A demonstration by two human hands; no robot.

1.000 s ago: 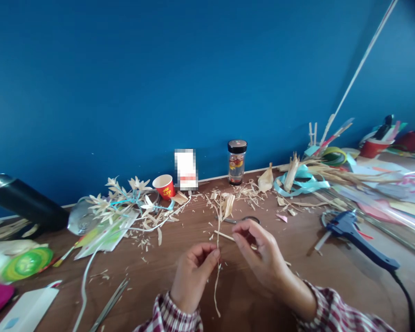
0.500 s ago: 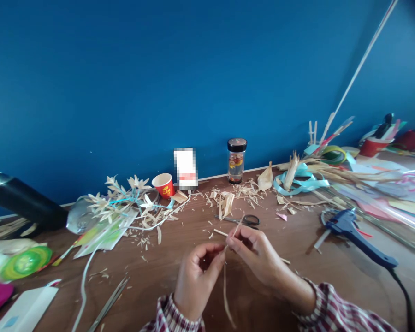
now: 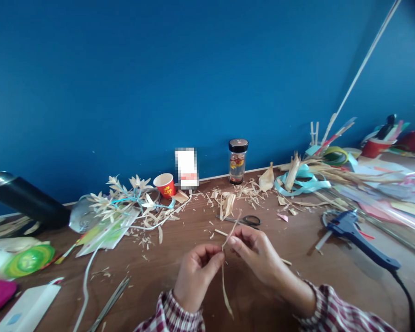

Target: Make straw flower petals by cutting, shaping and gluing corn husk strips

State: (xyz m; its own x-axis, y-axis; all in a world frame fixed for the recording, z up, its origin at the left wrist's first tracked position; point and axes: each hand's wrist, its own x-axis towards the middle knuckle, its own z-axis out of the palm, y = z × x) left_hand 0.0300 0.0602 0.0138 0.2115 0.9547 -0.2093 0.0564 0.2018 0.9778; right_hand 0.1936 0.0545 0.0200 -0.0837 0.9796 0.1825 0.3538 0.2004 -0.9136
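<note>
My left hand [image 3: 204, 272] pinches a thin strip of dried husk [image 3: 224, 290] between thumb and forefinger. The strip's lower end hangs curved below the fingertips, and its upper end slants up and to the right. My right hand [image 3: 257, 251] is closed beside it, thumb and forefinger together at the strip's upper part. Behind the right hand a thin pale stick [image 3: 286, 262] lies on the table, partly covered by the hand. Dark-handled scissors [image 3: 251, 221] rest just beyond the fingers, next to a folded piece of husk [image 3: 227, 206].
A blue glue gun [image 3: 361, 237] with a black cord lies at right. Metal tweezers [image 3: 110, 302] lie front left, near a white cable [image 3: 85, 281]. Along the wall stand a red paper cup [image 3: 166, 188], a lidded jar [image 3: 237, 166] and husk flowers [image 3: 119, 198]. Husk scraps litter the table.
The right fingertips have moved slightly away from the left ones, opening a small gap. The left hand still pinches the strip. The view has shifted slightly.
</note>
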